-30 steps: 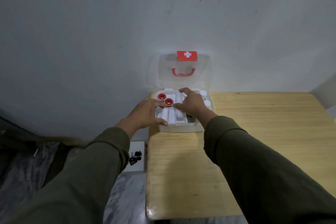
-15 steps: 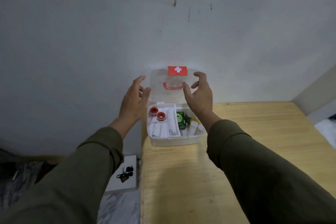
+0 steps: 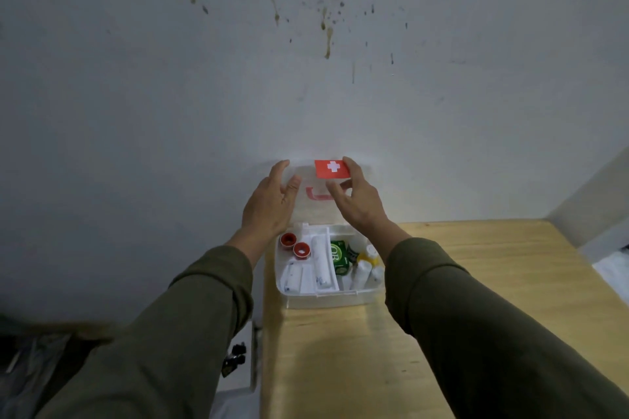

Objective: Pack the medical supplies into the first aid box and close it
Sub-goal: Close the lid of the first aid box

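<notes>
Head view. Clear plastic first aid box [image 3: 332, 296] sits at the near-left corner of the pale wooden table [image 3: 476, 282], against the wall. Its translucent hinged lid [image 3: 306, 211], with red cross label [image 3: 333, 169] and red handle [image 3: 315, 194], stands upright. Left hand [image 3: 269, 202] and right hand [image 3: 355, 196] are both raised to the lid with fingers spread; firm contact cannot be confirmed.

Judgement: closing step. Take the top edge at both sides, swing down evenly, check nothing stands proud of the rim.

Contents: left compartment holds two red-cored tape rolls [image 3: 294, 245] and white wrapped bandages [image 3: 318, 264]; right compartment holds a green packet [image 3: 338, 257] and small white bottles [image 3: 364, 269].
</notes>
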`<action>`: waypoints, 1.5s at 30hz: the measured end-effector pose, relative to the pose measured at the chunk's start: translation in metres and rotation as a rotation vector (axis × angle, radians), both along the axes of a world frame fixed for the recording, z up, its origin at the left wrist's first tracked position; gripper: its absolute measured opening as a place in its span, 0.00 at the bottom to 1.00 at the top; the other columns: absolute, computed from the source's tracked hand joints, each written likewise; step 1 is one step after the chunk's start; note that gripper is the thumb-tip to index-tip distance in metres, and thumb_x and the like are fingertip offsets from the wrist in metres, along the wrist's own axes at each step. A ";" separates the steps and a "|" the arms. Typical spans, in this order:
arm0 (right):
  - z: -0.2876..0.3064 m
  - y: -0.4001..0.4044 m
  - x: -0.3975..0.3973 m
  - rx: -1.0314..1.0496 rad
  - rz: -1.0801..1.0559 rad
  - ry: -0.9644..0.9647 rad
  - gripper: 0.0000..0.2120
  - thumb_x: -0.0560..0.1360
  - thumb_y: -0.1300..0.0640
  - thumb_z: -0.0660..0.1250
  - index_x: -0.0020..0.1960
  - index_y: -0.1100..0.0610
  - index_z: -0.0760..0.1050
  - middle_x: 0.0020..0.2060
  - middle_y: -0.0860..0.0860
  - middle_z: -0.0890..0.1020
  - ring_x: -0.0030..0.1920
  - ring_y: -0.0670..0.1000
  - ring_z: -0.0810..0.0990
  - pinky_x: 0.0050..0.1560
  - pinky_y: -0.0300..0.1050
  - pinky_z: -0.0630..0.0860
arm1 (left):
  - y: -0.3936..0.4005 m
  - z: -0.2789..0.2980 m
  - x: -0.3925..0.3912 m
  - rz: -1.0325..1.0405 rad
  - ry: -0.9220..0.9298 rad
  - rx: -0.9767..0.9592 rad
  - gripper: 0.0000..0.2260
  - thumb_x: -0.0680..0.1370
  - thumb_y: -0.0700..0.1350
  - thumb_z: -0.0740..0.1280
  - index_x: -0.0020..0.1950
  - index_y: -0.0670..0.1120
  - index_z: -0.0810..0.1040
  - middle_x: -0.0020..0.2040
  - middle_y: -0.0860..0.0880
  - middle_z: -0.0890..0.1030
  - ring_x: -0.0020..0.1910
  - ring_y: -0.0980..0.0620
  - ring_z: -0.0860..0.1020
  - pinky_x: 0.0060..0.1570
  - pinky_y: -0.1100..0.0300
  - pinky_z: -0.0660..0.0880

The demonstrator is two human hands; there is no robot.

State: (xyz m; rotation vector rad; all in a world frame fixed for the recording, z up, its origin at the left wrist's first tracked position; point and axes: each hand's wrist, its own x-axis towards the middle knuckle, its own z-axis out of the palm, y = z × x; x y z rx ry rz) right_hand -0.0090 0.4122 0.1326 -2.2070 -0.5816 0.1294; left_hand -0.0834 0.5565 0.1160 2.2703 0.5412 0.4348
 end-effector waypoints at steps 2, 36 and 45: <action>0.000 -0.003 -0.004 0.015 -0.004 0.000 0.27 0.78 0.47 0.59 0.74 0.52 0.55 0.62 0.57 0.75 0.57 0.54 0.75 0.57 0.47 0.72 | -0.001 0.000 -0.003 0.006 -0.012 0.004 0.22 0.79 0.60 0.50 0.71 0.55 0.59 0.60 0.44 0.76 0.54 0.46 0.76 0.50 0.54 0.74; -0.082 -0.112 -0.121 -0.217 -0.108 -0.183 0.23 0.73 0.45 0.67 0.64 0.52 0.67 0.56 0.55 0.73 0.54 0.53 0.73 0.47 0.43 0.70 | -0.119 -0.093 -0.128 0.128 0.080 0.216 0.25 0.76 0.56 0.63 0.71 0.51 0.63 0.69 0.44 0.65 0.67 0.46 0.63 0.64 0.53 0.63; -0.102 -0.095 -0.093 -0.452 -0.020 -0.233 0.38 0.71 0.38 0.66 0.74 0.41 0.50 0.77 0.57 0.47 0.76 0.64 0.47 0.70 0.67 0.58 | -0.093 -0.093 -0.104 0.079 0.199 0.261 0.41 0.71 0.61 0.68 0.76 0.55 0.48 0.78 0.46 0.46 0.77 0.44 0.44 0.73 0.43 0.49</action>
